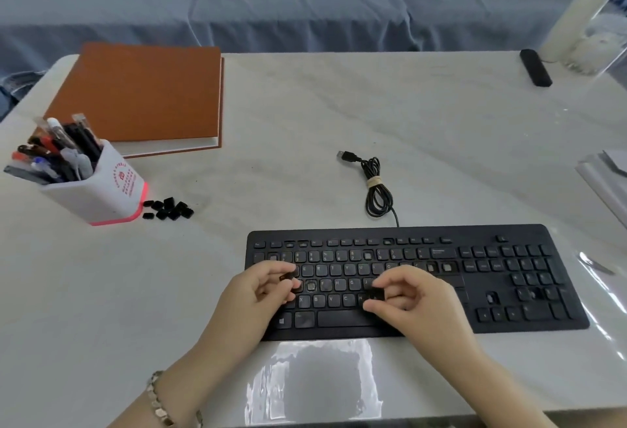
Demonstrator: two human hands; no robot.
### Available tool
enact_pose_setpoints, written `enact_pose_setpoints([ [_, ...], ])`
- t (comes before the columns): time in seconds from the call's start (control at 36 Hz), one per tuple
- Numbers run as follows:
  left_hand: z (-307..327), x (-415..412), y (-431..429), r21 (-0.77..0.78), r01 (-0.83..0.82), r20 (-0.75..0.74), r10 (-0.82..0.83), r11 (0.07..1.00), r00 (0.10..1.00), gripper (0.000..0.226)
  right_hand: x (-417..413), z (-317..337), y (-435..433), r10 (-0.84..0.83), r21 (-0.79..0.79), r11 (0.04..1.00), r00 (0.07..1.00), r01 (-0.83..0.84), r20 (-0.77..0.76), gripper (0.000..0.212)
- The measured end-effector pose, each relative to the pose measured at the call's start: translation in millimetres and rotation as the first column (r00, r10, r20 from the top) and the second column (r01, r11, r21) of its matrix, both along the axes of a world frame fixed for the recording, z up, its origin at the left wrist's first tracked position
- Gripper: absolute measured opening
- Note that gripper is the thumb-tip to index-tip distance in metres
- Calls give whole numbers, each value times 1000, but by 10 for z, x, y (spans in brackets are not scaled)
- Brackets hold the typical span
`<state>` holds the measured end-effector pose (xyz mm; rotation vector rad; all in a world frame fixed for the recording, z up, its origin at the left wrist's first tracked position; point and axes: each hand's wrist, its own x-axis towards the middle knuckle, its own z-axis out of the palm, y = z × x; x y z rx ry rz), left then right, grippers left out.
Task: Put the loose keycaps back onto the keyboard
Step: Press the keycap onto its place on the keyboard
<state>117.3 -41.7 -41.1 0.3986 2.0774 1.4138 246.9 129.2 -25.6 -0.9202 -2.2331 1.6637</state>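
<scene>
Two hands are hovering over one keyboard [475, 278] at lower centre, the left hand [261, 286] pinching a first keycap [287, 277], the right hand [414, 295] a second keycap [376, 293]. Roughly nine loose keycaps [168, 209] are lying clumped at middle left beside one pen holder [101, 196]; one notebook [142, 95], one cable [378, 190] and one remote [535, 67] are sitting higher up

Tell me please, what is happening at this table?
A person is refitting keys on a black keyboard. The left hand pinches a black keycap in its fingers over the left letter rows. The right hand pinches a second keycap near the bottom letter row. Several sockets, such as one bare socket, have no cap. A pile of loose keycaps waits beside the pen holder.
</scene>
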Motion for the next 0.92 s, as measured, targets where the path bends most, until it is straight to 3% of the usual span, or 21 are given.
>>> enact_pose_setpoints([
  [0.31, -73, 87, 45, -87, 92, -313, -115, 992, 943, 38, 302, -125, 378, -150, 122, 983, 985, 139, 83, 36],
  [0.47, -175, 99, 212, -124, 111, -516, -160, 986, 842, 23, 396, -75, 560, -225, 129, 969, 968, 211, 110, 34],
  [0.61, -345, 26, 351, -115, 166, -669, -200, 979, 716, 27, 389, -64, 666, -303, 80, 952, 949, 296, 84, 19],
  [0.92, -594, -85, 389, -112, 187, -747, -206, 976, 632, 28, 303, -44, 757, -265, 59, 963, 963, 263, 49, 20],
])
